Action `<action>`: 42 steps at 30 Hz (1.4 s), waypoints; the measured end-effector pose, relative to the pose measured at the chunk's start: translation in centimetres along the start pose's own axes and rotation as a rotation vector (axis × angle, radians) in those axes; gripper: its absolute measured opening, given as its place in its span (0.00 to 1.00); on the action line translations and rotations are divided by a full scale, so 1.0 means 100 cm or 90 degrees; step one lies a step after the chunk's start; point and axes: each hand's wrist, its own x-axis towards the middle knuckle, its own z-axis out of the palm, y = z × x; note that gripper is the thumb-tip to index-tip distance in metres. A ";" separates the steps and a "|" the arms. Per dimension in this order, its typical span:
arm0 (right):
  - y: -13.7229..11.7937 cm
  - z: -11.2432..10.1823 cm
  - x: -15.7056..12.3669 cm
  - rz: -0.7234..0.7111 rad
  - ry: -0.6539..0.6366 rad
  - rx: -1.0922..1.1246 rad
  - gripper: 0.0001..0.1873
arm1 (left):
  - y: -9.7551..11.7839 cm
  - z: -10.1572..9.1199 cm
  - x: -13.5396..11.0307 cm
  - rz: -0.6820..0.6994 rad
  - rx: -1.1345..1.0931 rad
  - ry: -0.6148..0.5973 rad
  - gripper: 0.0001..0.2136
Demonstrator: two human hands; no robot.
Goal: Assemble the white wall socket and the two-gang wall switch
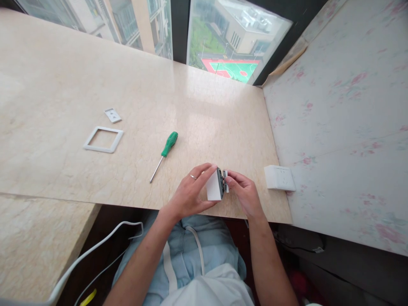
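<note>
My left hand [190, 192] is closed round a white wall-socket module [215, 187], held on edge above the near rim of the marble sill. Its dark back side with metal parts faces right. My right hand [242, 190] pinches a small white and grey piece at that back side, fingers pressed together. A ring shows on a left finger. A green-handled screwdriver [164, 154] lies on the sill just left of my hands, tip pointing toward me.
A white square frame [103, 139] and a small white insert plate [112, 115] lie farther left on the marble sill [134, 85]. A white socket [279, 177] is mounted on the floral wall [344, 127] at right. White cables [95, 250] hang below the sill edge. Windows run behind.
</note>
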 end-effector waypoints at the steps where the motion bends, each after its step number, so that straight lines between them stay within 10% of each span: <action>1: -0.001 0.000 0.000 0.001 -0.002 -0.003 0.21 | 0.000 0.000 0.000 0.000 0.000 0.001 0.41; 42: 0.009 0.001 0.006 -0.041 -0.026 -0.078 0.23 | -0.001 0.004 -0.009 -0.038 -0.022 0.057 0.41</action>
